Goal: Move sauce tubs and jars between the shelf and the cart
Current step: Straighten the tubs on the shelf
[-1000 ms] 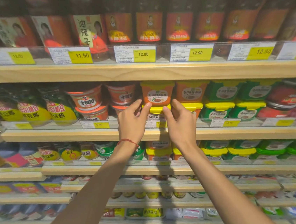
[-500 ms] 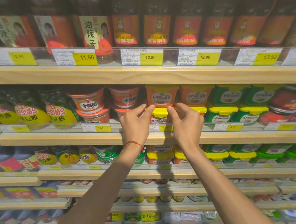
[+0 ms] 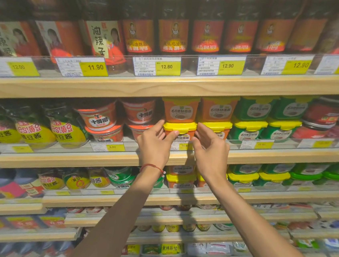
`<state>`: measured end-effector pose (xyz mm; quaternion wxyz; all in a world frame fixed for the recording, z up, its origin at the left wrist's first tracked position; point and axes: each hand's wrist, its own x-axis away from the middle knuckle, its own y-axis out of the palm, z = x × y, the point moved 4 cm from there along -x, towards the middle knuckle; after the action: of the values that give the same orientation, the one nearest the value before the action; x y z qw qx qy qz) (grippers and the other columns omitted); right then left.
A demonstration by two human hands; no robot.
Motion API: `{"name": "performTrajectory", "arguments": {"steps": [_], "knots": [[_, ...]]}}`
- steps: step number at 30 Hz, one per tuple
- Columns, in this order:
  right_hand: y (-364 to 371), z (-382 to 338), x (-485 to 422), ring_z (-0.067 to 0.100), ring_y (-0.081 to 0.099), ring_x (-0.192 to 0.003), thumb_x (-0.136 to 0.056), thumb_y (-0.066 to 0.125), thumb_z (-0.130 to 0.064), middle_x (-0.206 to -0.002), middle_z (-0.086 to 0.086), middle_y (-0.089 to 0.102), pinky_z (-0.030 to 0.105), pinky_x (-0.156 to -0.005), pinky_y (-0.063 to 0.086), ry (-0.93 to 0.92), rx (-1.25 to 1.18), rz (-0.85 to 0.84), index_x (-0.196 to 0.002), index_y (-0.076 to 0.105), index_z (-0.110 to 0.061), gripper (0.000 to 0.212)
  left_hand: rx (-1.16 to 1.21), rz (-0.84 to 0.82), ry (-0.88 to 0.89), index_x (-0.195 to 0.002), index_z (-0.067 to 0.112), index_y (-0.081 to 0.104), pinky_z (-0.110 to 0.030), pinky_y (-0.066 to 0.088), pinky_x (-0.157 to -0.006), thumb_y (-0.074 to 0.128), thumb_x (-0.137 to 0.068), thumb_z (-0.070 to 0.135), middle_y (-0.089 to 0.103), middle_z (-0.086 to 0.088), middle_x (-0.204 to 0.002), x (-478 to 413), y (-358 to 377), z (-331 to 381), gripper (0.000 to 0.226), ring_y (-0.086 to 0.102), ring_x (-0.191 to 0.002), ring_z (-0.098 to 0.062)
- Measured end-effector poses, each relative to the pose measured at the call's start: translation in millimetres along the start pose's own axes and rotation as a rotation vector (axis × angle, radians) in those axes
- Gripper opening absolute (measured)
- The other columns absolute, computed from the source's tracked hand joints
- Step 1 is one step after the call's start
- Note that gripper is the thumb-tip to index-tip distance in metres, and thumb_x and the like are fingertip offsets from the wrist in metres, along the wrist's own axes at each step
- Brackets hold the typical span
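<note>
Now my left hand (image 3: 154,142) pinches the tub (image 3: 182,129) at its left corner, thumb on the yellow lid. My right hand (image 3: 210,151) cups its right side, fingers loosely curved; whether it touches I cannot tell. The tub sits on the shelf (image 3: 98,157) under a second tub (image 3: 180,110). It looks like stiff plastic, probably heavy with sauce and smooth-walled. I'd squeeze both sides below the lid rim and mind the one stacked above.

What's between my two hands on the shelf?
A yellow-lidded orange plastic sauce tub, flanked by left hand and right hand, in the head view.
</note>
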<state>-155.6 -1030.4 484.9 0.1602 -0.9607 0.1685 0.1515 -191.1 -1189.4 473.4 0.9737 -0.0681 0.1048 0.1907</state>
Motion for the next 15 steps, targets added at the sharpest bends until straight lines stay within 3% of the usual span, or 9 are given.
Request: {"name": "performTrajectory", "arguments": {"steps": [3, 10, 15], "knots": [[1.2, -0.7, 0.0, 0.008, 0.064, -0.124, -0.098, 0.069, -0.007, -0.136, 0.001, 0.069, 0.033, -0.111, 0.05, -0.008, 0.009, -0.005, -0.145, 0.059, -0.011, 0.048, 0.012, -0.003, -0.009, -0.139, 0.005, 0.059, -0.032, 0.056, -0.1, 0.086, -0.08, 0.014, 0.068, -0.009, -0.13, -1.8, 2.0, 0.2, 0.066, 0.068, -0.115, -0.009], [2.4, -1.0, 2.6, 0.014, 0.063, -0.128, -0.1, 0.065, -0.008, -0.138, 0.004, 0.068, 0.028, -0.11, 0.05, -0.002, 0.013, 0.029, -0.145, 0.06, -0.01, 0.045, -0.058, 0.02, 0.056, -0.134, 0.011, 0.064, -0.023, 0.055, -0.093, 0.086, -0.081, 0.021, 0.074, 0.003, -0.117, -1.3, 3.0, -0.2, 0.058, 0.07, -0.108, -0.002], [4.3, -0.3, 1.6, 0.015, 0.061, -0.131, -0.097, 0.071, -0.013, -0.141, 0.003, 0.065, 0.04, -0.114, 0.048, -0.001, 0.041, -0.034, -0.148, 0.056, -0.012, 0.053, -0.113, 0.003, 0.08, -0.128, 0.012, 0.069, -0.025, 0.057, -0.093, 0.085, -0.082, 0.026, 0.076, -0.001, -0.112, -4.0, 3.3, -1.0, 0.05, 0.071, -0.107, -0.007]]}}
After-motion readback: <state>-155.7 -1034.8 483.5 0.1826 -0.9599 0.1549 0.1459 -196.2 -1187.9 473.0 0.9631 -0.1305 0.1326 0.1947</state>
